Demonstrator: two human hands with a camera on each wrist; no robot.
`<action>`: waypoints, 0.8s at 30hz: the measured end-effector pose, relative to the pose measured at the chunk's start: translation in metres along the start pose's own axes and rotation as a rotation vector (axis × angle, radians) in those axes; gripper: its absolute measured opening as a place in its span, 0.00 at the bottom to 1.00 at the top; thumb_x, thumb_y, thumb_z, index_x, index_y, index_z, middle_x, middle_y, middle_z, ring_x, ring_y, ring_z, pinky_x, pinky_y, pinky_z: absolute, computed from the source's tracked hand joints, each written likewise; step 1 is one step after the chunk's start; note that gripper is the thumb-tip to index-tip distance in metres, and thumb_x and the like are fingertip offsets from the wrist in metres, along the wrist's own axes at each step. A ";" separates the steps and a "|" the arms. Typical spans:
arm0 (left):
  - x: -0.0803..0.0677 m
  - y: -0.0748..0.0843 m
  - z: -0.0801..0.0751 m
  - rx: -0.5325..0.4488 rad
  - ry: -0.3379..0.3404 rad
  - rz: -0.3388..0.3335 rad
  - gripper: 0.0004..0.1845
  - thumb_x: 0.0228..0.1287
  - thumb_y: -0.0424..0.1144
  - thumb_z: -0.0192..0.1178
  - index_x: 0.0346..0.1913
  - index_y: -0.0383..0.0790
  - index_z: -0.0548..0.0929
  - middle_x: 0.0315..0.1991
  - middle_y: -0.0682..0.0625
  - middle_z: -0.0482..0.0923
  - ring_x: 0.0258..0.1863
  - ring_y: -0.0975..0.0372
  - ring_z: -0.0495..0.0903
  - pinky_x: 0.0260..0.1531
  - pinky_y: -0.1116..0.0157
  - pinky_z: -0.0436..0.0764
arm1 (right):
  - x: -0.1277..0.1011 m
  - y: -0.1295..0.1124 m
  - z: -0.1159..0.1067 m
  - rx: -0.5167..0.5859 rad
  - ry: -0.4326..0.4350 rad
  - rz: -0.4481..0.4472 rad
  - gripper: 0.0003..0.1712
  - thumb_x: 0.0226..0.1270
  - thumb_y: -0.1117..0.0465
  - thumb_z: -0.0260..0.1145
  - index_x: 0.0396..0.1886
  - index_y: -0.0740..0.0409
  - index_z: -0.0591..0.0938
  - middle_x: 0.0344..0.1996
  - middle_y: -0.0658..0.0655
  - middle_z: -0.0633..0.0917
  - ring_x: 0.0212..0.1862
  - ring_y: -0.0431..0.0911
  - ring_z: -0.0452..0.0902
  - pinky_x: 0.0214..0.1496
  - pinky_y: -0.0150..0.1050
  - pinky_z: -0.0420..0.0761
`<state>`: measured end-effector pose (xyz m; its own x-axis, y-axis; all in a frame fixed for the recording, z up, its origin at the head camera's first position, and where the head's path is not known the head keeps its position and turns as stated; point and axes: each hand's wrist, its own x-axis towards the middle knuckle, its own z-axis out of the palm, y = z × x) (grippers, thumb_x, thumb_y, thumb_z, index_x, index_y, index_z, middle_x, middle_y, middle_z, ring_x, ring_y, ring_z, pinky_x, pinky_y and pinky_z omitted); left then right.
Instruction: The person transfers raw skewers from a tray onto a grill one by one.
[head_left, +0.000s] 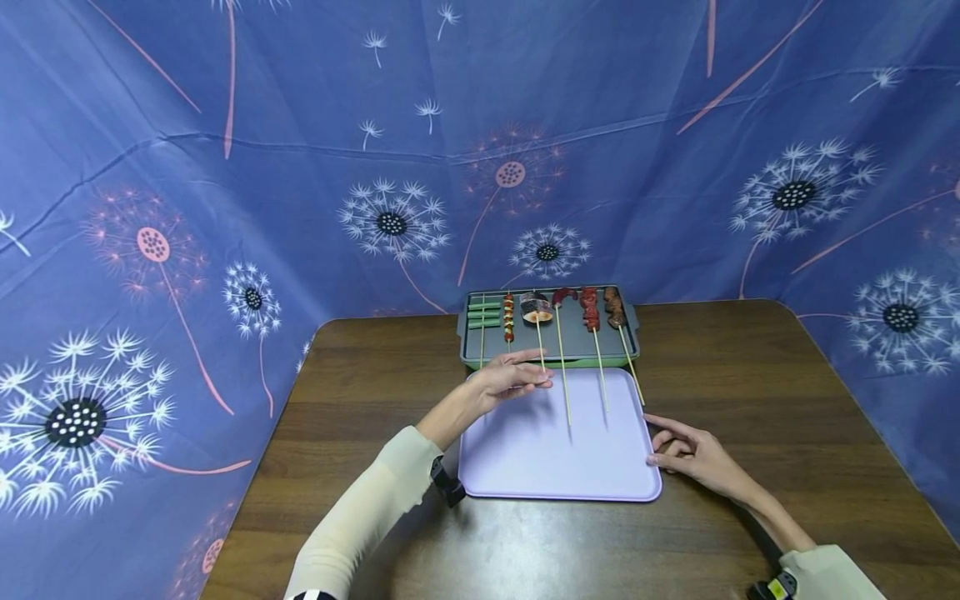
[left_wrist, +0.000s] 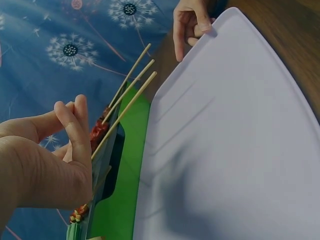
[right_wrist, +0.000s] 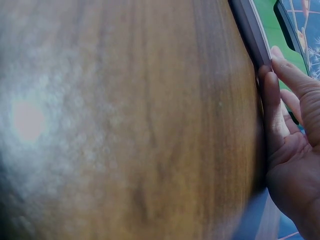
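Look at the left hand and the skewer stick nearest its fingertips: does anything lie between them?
Nothing visible does. The left hand hovers over the far edge of the lilac tray, fingertips right beside the skewer stick that juts from the green grill tray. The right hand touches the lilac tray's right edge.

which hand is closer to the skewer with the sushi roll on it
Left. The left hand hovers at the stick end of the sushi roll skewer; the right hand rests at the purple tray edge, farther away.
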<state>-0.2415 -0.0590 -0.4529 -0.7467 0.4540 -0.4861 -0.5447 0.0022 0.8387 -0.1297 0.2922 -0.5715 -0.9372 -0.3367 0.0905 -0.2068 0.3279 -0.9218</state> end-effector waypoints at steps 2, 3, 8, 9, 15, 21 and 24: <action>-0.001 0.000 0.000 0.007 0.004 0.001 0.31 0.72 0.23 0.56 0.75 0.44 0.70 0.63 0.36 0.79 0.30 0.68 0.89 0.22 0.80 0.78 | 0.000 0.000 0.000 0.000 0.000 0.008 0.35 0.64 0.69 0.73 0.70 0.71 0.72 0.37 0.56 0.84 0.27 0.28 0.74 0.26 0.31 0.74; -0.002 0.000 0.000 0.015 0.008 0.004 0.31 0.72 0.23 0.56 0.75 0.44 0.70 0.63 0.35 0.79 0.30 0.68 0.89 0.22 0.80 0.78 | 0.000 0.000 0.000 -0.002 0.000 0.012 0.35 0.64 0.69 0.73 0.70 0.70 0.72 0.37 0.56 0.84 0.27 0.28 0.74 0.26 0.31 0.74; -0.004 -0.002 0.001 0.051 0.045 0.018 0.32 0.70 0.24 0.60 0.75 0.40 0.70 0.55 0.36 0.84 0.26 0.69 0.88 0.24 0.79 0.80 | 0.000 0.000 0.000 -0.010 0.000 0.019 0.35 0.65 0.68 0.73 0.70 0.70 0.72 0.37 0.57 0.84 0.27 0.29 0.75 0.27 0.31 0.74; -0.004 -0.003 0.001 0.055 0.051 0.023 0.32 0.69 0.24 0.61 0.75 0.39 0.69 0.54 0.36 0.85 0.26 0.69 0.88 0.24 0.79 0.80 | 0.000 0.000 0.000 -0.011 -0.001 0.017 0.35 0.65 0.68 0.73 0.70 0.70 0.72 0.37 0.56 0.84 0.27 0.29 0.75 0.27 0.31 0.74; -0.006 -0.007 0.001 0.094 0.075 0.064 0.32 0.67 0.24 0.63 0.73 0.34 0.70 0.51 0.36 0.86 0.26 0.68 0.88 0.28 0.77 0.83 | 0.000 -0.001 0.000 -0.018 -0.001 0.018 0.35 0.64 0.68 0.73 0.70 0.70 0.72 0.37 0.56 0.84 0.27 0.29 0.75 0.28 0.31 0.74; -0.008 -0.010 0.003 0.181 0.118 0.138 0.31 0.64 0.23 0.65 0.71 0.28 0.71 0.46 0.33 0.88 0.29 0.64 0.90 0.29 0.74 0.85 | 0.001 0.000 0.001 -0.043 0.002 0.041 0.36 0.64 0.65 0.74 0.70 0.68 0.73 0.37 0.55 0.85 0.27 0.31 0.77 0.31 0.30 0.74; -0.009 -0.012 0.005 0.229 0.138 0.169 0.32 0.63 0.22 0.66 0.70 0.27 0.71 0.46 0.31 0.87 0.31 0.60 0.91 0.32 0.71 0.86 | 0.001 0.000 0.000 -0.036 0.002 0.037 0.36 0.64 0.66 0.74 0.70 0.68 0.72 0.37 0.54 0.85 0.27 0.31 0.77 0.31 0.30 0.74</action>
<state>-0.2259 -0.0590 -0.4576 -0.8727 0.3400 -0.3503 -0.3194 0.1450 0.9365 -0.1306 0.2916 -0.5713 -0.9450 -0.3221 0.0569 -0.1815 0.3719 -0.9103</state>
